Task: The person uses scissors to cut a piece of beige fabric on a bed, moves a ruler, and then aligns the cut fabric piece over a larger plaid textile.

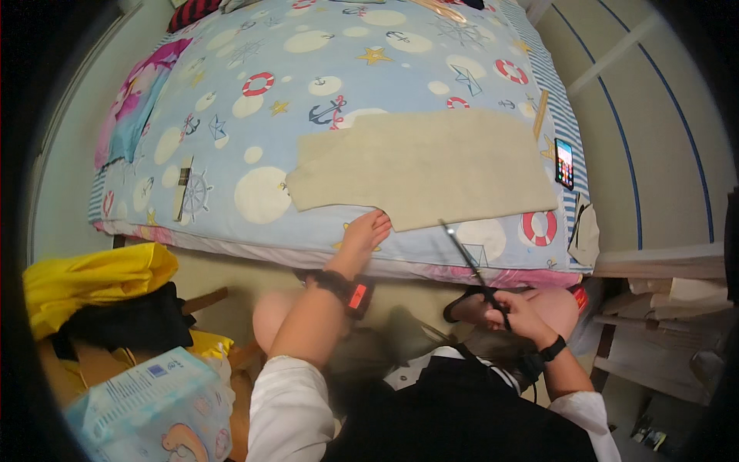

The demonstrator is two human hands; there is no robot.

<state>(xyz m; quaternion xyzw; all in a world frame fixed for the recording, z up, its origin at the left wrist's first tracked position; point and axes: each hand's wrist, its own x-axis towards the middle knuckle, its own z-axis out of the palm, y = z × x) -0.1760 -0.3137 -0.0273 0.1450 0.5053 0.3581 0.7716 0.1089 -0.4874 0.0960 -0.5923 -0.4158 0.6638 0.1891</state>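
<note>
A beige fabric piece (427,167), shaped like a garment panel, lies flat on the bed before me. A further layer shows along its upper left edge. My left hand (366,234) rests on the bedsheet at the curved notch in the fabric's near edge, with no object visible in it. In my right hand (517,315), above my right knee, is a long thin dark tool (470,260), its far end reaching the near fabric edge. Blur hides what kind of tool it is.
The bed wears a nautical-print sheet (323,173). At its right side lie a phone (564,163), a wooden strip (540,114) and fabric scraps (586,234). A plaid-and-beige strip (183,190) lies left. Yellow cloth (98,283) and a printed plastic package (156,410) sit lower left.
</note>
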